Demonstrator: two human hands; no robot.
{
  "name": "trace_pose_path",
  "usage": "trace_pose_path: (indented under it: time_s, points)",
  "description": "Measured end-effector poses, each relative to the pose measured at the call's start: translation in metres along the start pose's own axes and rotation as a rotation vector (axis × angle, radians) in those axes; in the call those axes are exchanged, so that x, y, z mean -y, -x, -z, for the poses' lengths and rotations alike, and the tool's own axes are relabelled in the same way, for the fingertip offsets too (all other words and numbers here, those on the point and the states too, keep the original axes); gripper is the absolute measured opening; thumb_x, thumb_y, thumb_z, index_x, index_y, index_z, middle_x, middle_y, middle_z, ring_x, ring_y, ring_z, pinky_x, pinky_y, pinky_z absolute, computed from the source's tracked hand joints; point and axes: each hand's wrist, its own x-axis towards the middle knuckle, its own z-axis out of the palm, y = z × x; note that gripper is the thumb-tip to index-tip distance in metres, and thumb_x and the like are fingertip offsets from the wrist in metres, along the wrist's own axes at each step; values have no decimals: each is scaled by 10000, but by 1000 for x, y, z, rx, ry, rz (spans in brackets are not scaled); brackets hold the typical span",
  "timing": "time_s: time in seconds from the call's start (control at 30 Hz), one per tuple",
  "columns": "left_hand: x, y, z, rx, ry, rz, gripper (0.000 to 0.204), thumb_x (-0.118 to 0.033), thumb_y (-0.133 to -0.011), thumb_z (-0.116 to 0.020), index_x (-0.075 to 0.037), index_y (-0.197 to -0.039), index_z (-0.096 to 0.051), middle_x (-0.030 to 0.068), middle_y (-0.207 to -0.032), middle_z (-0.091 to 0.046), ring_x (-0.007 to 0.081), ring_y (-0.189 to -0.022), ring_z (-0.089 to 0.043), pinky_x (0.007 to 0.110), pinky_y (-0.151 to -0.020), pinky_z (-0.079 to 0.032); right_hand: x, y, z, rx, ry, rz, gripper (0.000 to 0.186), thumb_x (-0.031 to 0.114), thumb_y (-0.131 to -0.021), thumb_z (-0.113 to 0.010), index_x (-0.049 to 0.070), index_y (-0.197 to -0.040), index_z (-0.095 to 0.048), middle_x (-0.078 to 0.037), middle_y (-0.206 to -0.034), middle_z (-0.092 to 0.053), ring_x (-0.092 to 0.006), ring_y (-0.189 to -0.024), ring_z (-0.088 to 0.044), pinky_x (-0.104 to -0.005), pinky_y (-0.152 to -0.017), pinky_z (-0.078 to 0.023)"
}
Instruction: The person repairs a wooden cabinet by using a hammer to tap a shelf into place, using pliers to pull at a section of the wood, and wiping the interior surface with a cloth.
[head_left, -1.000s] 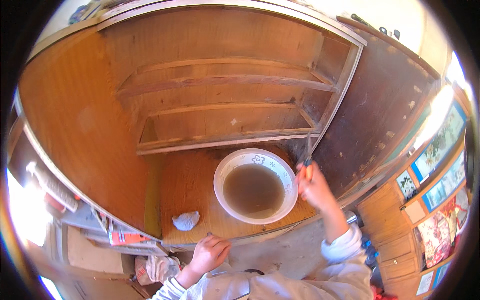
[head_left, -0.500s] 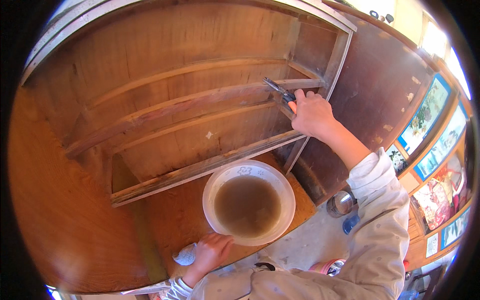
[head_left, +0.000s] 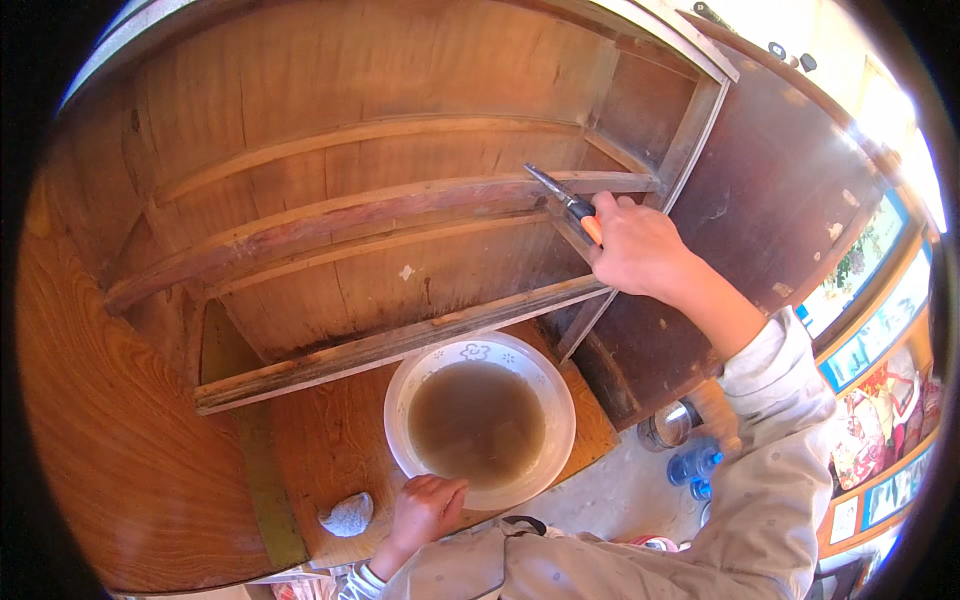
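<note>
My right hand (head_left: 640, 243) is closed around a pair of pliers (head_left: 578, 210) with orange-and-black handles; the metal jaws point up and left. The pliers are in front of a wooden rail (head_left: 400, 203) inside an open wooden cabinet (head_left: 350, 60), near its right end. Whether the jaws touch the wood I cannot tell. My left hand (head_left: 428, 508) is curled closed at the lower left rim of a white basin (head_left: 400, 400), which holds murky brown water (head_left: 476, 420). Its inner fingers are hidden, so anything in them does not show.
A crumpled grey-white cloth (head_left: 347, 514) lies on the wooden surface (head_left: 330, 450) left of my left hand. A dark brown panel (head_left: 760, 190) stands to the right. Beyond the surface's edge are a glass jar (head_left: 668, 426) and a blue bottle (head_left: 692, 463) on the floor.
The view has shifted slightly, bringing more of the blue bottle into sight. The pliers have turned a little in my right hand. My left hand stays by the basin, now farther from the cloth.
</note>
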Motion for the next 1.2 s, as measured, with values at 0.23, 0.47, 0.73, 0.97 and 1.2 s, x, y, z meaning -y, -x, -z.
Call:
trace_pose_path:
  time_s: [0.23, 0.47, 0.73, 0.97, 1.2]
  points:
    - [6, -4, 4, -15, 8, 46, 118, -71, -765, -699, -36, -876, -677, 111, -719, -657, 286, -667, -640, 372, -636, -512, 2, -3, -9, -68, 92, 17, 360, 280, -926, -478, -45, -1083, -485, -263, -1058, -576, -410, -979, -612, -463, -854, -493]
    - [10, -4, 3, -55, 47, 20, 111, -59, -758, -705, -8, -854, -678, 143, -681, -637, 295, -607, -620, 391, -568, -498, 1, -5, -17, -127, 52, 12, 356, 270, -932, -510, -56, -1071, -475, -259, -1064, -567, -393, -956, -624, -454, -814, -514]
    - [14, -6, 0, -29, 32, 10, 111, -88, -779, -697, -39, -876, -680, 122, -697, -639, 285, -652, -630, 381, -621, -508, 10, -14, -22, -349, 196, 106, 301, 264, -903, -580, -25, -973, -531, -198, -924, -612, -319, -871, -625, -404, -721, -525]
    - [6, -9, 5, -3, 13, 2, 118, -84, -789, -706, -21, -886, -682, 138, -738, -660, 297, -643, -631, 379, -601, -501, 6, -18, -30, -417, 234, 203, 302, 263, -908, -570, -26, -986, -527, -206, -908, -620, -357, -855, -630, -431, -712, -520]
    - [5, -10, 5, -22, 6, -32, 122, -78, -782, -704, -21, -888, -686, 140, -735, -659, 292, -643, -633, 388, -608, -502, 15, -26, -18, -123, -223, -4, 283, 210, -857, -553, -29, -1003, -512, -236, -798, -630, -386, -765, -640, -464, -691, -503]
